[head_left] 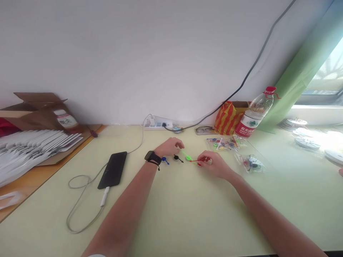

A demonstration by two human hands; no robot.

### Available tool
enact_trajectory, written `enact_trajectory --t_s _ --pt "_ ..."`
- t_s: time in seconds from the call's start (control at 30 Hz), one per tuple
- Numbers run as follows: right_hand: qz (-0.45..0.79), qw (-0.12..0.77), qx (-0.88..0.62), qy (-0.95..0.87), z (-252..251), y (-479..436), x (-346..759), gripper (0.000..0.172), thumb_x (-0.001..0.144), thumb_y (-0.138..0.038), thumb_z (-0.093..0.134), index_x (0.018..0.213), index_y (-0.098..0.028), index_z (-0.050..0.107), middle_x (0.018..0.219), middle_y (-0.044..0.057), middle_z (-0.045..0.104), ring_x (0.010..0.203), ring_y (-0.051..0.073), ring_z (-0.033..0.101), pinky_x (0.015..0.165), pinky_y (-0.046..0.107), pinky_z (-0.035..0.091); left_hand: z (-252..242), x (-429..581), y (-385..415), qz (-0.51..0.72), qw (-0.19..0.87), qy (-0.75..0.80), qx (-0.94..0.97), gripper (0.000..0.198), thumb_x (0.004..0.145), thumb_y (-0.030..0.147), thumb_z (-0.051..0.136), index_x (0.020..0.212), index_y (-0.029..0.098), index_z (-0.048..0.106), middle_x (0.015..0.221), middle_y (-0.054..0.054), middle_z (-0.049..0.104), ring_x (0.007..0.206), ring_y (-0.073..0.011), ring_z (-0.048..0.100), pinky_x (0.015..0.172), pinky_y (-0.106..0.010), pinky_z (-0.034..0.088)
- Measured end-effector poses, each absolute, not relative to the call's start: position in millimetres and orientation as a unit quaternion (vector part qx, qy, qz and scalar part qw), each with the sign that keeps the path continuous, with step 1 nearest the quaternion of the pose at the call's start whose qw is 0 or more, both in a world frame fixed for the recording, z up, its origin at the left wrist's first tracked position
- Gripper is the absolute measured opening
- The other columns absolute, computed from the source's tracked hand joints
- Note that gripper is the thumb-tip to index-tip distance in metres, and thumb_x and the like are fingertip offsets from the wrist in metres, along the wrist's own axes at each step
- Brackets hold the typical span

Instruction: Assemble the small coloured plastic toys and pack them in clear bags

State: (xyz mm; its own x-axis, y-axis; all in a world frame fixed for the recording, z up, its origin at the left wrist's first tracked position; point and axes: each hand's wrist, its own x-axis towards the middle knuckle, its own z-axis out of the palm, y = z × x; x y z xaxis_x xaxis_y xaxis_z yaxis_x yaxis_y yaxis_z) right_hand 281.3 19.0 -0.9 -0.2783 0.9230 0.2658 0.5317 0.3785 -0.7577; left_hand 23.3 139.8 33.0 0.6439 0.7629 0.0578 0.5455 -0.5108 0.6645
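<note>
Four small pieces to watch, strung in a rough row across the worktop [171, 221], nearer its back edge by the wall than its front edge. Blue piece [164, 159] at the left end, black piece [176, 157] next, then the green piece [188, 158], and at the right end the red pointer [194, 161], where the action is!

Right hand [215, 165] has it: fingers pinched closed on the red pointer, its thin tip poking out leftward towards the green piece. Just below that pinch shows a red disc [199, 164]; whether disc and pointer are joined, the fingers hide. The step in hand looks like handling this red part at the row's end, and the next move seems to call for a light, steady pinch, with the green piece close enough to be knocked.

Over to the left hand [171, 144]: fingers curled just behind the row, on the back-edge side, by the green piece's slim arm. Gripping it, or merely beside it? Cannot tell from here. Off to the right, nearer the back edge, a clear bag [223, 144] of coloured parts lies well apart from both hands.
</note>
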Motion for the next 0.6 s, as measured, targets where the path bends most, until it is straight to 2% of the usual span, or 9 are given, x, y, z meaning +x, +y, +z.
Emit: enact_trajectory --t_s 0.13,0.3,0.43,0.5,0.6 --pt "0.283 0.335 -0.494 -0.751 3.7 18.6 285.3 0.01 0.088 -0.026 0.067 0.085 -0.023 0.076 0.088 0.004 0.076 0.081 0.021 0.068 0.077 0.035 0.056 39.8 24.9 136.1 0.178 0.297 0.382 0.856 0.027 0.076 0.023 0.068 0.098 0.019 0.081 0.109 -0.008 0.078 0.099 -0.0245 0.069 0.08 -0.031 0.054" --pt "0.3 0.329 -0.493 -0.748 5.6 18.4 288.0 0.01 0.086 -0.026 0.069 0.083 -0.024 0.078 0.089 0.005 0.077 0.084 0.022 0.071 0.079 0.035 0.058 40.5 38.2 124.9 0.143 0.302 0.34 0.879 0.029 0.074 0.039 0.08 0.099 0.025 0.084 0.109 -0.006 0.078 0.101 -0.0255 0.069 0.077 -0.03 0.052" --pt "0.297 0.327 -0.494 -0.749 4.1 19.9 289.0 0.01 0.086 -0.026 0.07 0.082 -0.024 0.079 0.09 0.004 0.078 0.084 0.022 0.072 0.079 0.034 0.058 32.1 43.5 124.0 0.125 0.265 0.359 0.886 0.027 0.072 0.043 0.084 0.089 0.022 0.085 0.099 -0.007 0.077 0.086 -0.0233 0.07 0.069 -0.03 0.051" --pt "0.295 0.329 -0.498 -0.746 2.8 20.3 288.9 0.011 0.087 -0.027 0.07 0.082 -0.025 0.079 0.09 0.004 0.078 0.084 0.022 0.072 0.08 0.035 0.058 29.2 41.8 125.7 0.142 0.227 0.381 0.885 0.024 0.075 0.041 0.082 0.087 0.021 0.084 0.099 -0.008 0.076 0.089 -0.0249 0.069 0.073 -0.033 0.052" --pt "0.294 0.333 -0.509 -0.737 0.7 20.2 287.6 0.012 0.088 -0.029 0.07 0.082 -0.025 0.08 0.09 0.004 0.078 0.085 0.022 0.072 0.081 0.035 0.058 29.4 40.0 127.2 0.177 0.18 0.396 0.883 0.023 0.08 0.036 0.08 0.095 0.019 0.08 0.105 -0.01 0.075 0.106 -0.0305 0.063 0.09 -0.041 0.05"
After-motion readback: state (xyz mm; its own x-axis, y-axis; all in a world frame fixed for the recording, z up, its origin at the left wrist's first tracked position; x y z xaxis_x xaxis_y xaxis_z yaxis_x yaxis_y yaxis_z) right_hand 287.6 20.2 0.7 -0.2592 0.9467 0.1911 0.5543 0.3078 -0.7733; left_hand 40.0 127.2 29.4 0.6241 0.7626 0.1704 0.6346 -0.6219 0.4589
